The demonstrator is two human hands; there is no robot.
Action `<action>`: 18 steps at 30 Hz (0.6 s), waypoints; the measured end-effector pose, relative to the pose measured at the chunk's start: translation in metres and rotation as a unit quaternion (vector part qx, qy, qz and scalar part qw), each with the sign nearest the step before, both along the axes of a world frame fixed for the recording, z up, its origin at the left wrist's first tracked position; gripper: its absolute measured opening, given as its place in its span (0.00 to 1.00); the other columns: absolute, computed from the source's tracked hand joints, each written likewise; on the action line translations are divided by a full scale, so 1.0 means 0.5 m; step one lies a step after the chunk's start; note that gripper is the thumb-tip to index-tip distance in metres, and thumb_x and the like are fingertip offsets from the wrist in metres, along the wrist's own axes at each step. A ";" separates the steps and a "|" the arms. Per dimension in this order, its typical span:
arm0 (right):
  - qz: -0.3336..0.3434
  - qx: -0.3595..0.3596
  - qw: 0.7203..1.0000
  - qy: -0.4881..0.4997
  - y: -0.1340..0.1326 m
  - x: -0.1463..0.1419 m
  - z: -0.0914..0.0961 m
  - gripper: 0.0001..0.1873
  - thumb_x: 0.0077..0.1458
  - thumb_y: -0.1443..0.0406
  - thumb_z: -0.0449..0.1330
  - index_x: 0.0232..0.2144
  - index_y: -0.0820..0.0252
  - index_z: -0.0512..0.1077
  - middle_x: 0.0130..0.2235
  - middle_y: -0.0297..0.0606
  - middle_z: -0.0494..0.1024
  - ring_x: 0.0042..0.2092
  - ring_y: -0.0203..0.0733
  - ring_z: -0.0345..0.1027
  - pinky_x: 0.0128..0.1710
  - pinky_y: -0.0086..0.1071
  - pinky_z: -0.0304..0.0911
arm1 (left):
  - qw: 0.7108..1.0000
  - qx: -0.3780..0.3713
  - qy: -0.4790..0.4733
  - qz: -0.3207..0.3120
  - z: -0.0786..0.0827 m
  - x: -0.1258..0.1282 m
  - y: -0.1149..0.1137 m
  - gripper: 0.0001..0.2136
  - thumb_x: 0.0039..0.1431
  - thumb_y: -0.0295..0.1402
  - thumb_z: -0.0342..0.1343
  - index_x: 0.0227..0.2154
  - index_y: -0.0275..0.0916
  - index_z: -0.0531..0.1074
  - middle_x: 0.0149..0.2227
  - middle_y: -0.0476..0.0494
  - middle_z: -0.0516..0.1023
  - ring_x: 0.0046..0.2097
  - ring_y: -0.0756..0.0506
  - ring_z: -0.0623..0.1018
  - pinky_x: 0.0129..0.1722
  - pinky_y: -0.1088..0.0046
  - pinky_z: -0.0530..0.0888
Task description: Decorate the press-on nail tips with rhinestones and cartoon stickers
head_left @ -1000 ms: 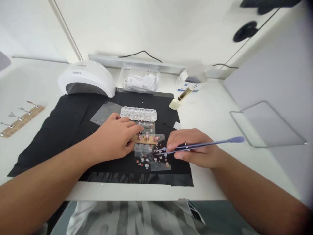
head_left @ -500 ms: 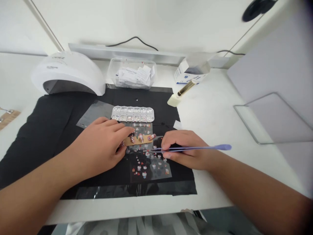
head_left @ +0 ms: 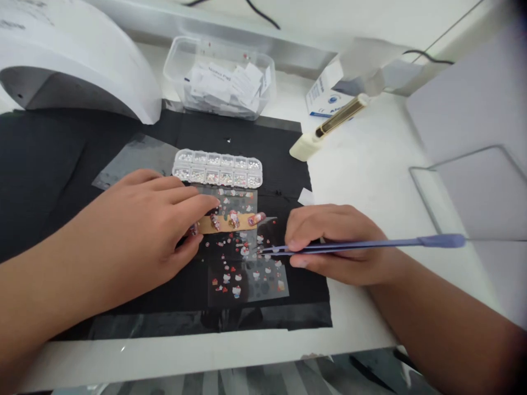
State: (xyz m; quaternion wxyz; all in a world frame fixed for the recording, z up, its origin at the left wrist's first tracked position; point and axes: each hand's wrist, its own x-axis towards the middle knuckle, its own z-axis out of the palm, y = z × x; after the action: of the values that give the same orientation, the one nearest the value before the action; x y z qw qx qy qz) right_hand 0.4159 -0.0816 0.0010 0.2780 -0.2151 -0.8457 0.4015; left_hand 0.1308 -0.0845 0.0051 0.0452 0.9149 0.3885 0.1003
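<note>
My left hand (head_left: 160,219) is closed on the left end of a tan strip (head_left: 222,223) with several decorated false nails along it. One false nail (head_left: 257,219) sits at the strip's right end. In my right hand (head_left: 333,241) a pair of purple tweezers (head_left: 370,243) is pinched between thumb and fingers. The tweezers' tips point left, slightly apart, over a clear sticker sheet (head_left: 267,280) with small white cat figures and red bits. Whether the tips hold a sticker I cannot tell. Another sticker sheet (head_left: 236,198) lies partly under the strip.
A clear case of rhinestones (head_left: 217,168) lies behind the strip on a black mat (head_left: 272,137). Further back stand a white nail lamp (head_left: 102,60), a plastic tub of packets (head_left: 220,104), a small box (head_left: 327,90) and a pale gold-capped bottle (head_left: 307,147).
The view has moved closer to the table and tilted a little. The tweezers' tips have moved slightly right over the sticker sheet. The left hand keeps its hold on the strip.
</note>
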 end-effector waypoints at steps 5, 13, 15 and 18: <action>0.033 -0.007 0.999 -0.025 0.004 0.002 0.002 0.04 0.57 0.71 0.61 0.35 0.57 0.71 0.29 0.36 0.75 0.31 0.35 0.69 0.32 0.28 0.67 | 1.000 -0.022 -0.010 0.011 -0.006 -0.003 0.001 0.12 0.54 0.41 0.52 0.39 0.47 0.73 0.35 0.45 0.79 0.37 0.36 0.76 0.41 0.53 0.66; 0.029 -0.009 0.999 -0.026 0.004 0.001 0.000 0.05 0.57 0.71 0.61 0.35 0.58 0.71 0.30 0.36 0.75 0.32 0.34 0.69 0.33 0.28 0.67 | 0.999 -0.039 -0.029 0.024 -0.016 -0.008 0.001 0.15 0.54 0.43 0.51 0.43 0.49 0.74 0.35 0.46 0.78 0.38 0.37 0.76 0.44 0.52 0.67; 0.027 -0.008 0.999 -0.028 0.004 0.001 0.000 0.05 0.57 0.71 0.61 0.35 0.58 0.71 0.30 0.35 0.75 0.32 0.33 0.69 0.33 0.27 0.68 | 0.998 -0.041 -0.027 0.028 -0.017 -0.008 0.001 0.15 0.54 0.43 0.52 0.43 0.49 0.73 0.35 0.47 0.78 0.38 0.37 0.76 0.45 0.52 0.67; 0.023 -0.008 0.999 -0.026 0.003 0.000 -0.001 0.05 0.57 0.71 0.61 0.35 0.57 0.71 0.30 0.35 0.75 0.32 0.33 0.69 0.34 0.27 0.68 | 0.999 -0.030 -0.020 0.016 -0.017 -0.008 0.003 0.15 0.55 0.43 0.51 0.44 0.50 0.73 0.35 0.47 0.78 0.38 0.36 0.76 0.43 0.52 0.67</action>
State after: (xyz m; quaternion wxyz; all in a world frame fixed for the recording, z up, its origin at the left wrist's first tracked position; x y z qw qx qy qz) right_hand 0.4161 -0.0800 0.0007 0.2449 -0.2079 -0.8541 0.4091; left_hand 0.1266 -0.0832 -0.0033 0.0787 0.9045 0.4050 0.1075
